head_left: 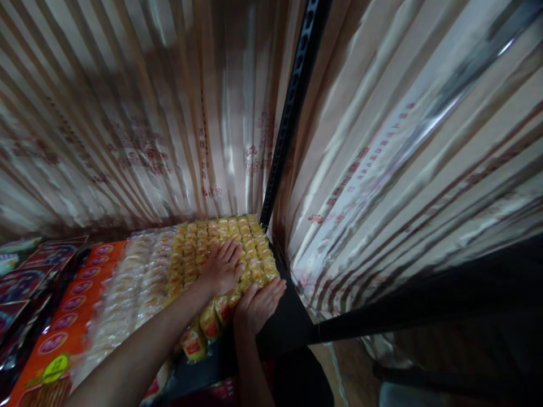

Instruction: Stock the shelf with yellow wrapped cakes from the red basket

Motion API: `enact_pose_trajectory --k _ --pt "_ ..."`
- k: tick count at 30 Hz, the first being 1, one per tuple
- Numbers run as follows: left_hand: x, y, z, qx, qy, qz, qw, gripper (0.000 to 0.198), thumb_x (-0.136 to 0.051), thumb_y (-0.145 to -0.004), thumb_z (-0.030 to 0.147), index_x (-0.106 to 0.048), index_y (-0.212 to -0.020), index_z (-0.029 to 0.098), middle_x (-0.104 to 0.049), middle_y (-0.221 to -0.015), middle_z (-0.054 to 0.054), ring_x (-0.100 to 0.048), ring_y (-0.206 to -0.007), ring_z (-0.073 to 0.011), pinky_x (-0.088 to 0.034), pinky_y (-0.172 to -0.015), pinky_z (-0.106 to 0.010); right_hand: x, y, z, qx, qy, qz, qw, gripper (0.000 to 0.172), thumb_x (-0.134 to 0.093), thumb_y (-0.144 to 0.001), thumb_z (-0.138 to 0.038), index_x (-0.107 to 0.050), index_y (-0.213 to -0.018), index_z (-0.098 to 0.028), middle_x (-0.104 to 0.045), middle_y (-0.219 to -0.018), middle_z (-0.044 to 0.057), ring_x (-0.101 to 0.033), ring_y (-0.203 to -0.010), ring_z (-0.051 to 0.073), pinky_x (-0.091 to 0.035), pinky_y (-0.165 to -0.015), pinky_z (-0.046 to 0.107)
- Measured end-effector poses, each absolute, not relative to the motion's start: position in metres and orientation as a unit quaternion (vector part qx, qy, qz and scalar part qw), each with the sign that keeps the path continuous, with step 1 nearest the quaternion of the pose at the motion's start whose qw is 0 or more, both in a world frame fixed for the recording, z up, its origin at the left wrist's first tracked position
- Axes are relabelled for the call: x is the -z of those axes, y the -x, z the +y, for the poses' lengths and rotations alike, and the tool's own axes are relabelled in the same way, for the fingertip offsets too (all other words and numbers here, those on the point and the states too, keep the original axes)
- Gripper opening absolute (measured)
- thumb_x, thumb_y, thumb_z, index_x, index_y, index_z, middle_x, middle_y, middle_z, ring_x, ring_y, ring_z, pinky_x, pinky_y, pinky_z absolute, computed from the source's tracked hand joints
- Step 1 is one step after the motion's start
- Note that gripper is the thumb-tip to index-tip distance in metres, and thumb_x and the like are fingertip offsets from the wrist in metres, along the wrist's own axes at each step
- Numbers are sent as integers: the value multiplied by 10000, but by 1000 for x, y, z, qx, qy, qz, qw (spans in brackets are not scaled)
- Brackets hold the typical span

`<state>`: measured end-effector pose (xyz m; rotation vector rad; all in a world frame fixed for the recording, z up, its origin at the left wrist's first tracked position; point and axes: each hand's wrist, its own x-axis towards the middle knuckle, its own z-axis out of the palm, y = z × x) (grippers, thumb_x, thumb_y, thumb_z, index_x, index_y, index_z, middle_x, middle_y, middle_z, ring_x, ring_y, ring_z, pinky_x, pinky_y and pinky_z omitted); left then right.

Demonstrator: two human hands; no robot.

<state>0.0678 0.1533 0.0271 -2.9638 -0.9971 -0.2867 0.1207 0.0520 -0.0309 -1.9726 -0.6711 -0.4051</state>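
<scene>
Rows of small yellow packets (254, 249) in clear wrap lie on a dark shelf (292, 316). My left hand (223, 268) rests flat on top of these packets, fingers stretched out and pointing away from me. Against their near right edge lies my right hand (261, 302), its fingers extended and its palm toward the packets. Several larger-looking yellow packets with red labels (210, 323) stand at the near side, below my hands. Neither hand is wrapped round anything.
White wrapped packets (138, 271) lie left of the yellow ones, followed by orange packaging (78, 299) and dark printed packs (31, 277). A black perforated post (292, 107) rises at the shelf's back corner. Pleated printed sheeting (203, 113) hangs behind and to the right.
</scene>
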Motion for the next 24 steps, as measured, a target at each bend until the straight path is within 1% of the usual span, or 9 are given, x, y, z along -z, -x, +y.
enact_pose_trajectory --k 5,8,12,16,20,24 --pt "-32 -69 153 66 943 -327 -17 528 -192 -931 411 -346 -1372 164 -361 -1434 -82 -252 -1351 -240 -216 -1081 -471 35 -121 53 160 819 -274 478 613 -249 -935 -343 -43 -1437 -56 -120 -1475 249 -120 -1358 364 -258 -987 624" --pt "-35 -73 158 96 936 -337 -6 528 -165 -937 395 -308 -1389 162 -326 -1452 -88 -232 -1358 -243 -221 -1074 -482 33 -120 53 155 819 -273 479 608 -241 -937 -349 -36 -1440 -78 -115 -1483 228 -120 -1362 352 -256 -998 610" --pt "-34 -79 171 106 926 -363 2 581 -181 -927 433 -333 -1371 90 -349 -1432 -136 -233 -1357 -250 -202 -1086 -475 30 -120 51 150 820 -274 480 616 -244 -936 -353 -26 -1441 -75 -110 -1483 232 -126 -1360 357 -253 -999 619" --pt "-27 -81 176 77 922 -379 -11 611 -198 -918 457 -353 -1358 64 -353 -1426 -152 -255 -1348 -259 -243 -1075 -452 27 -120 51 148 818 -279 481 610 -246 -935 -346 -51 -1441 -64 -124 -1473 253 -131 -1356 373 -273 -965 651" --pt "-29 -84 174 60 916 -397 -12 622 -188 -915 464 -343 -1363 60 -322 -1445 -136 -224 -1361 -247 -206 -1099 -431 24 -119 50 142 822 -274 478 611 -220 -937 -356 -107 -1420 1 -165 -1443 304 -137 -1353 375 -275 -957 661" --pt "-38 -99 174 95 915 -392 21 629 -156 -915 475 -279 -1396 88 -271 -1472 -115 -146 -1382 -235 -162 -1116 -431 23 -119 50 132 835 -266 463 610 -210 -937 -352 -159 -1396 47 -190 -1428 323 -143 -1355 359 -274 -987 623"
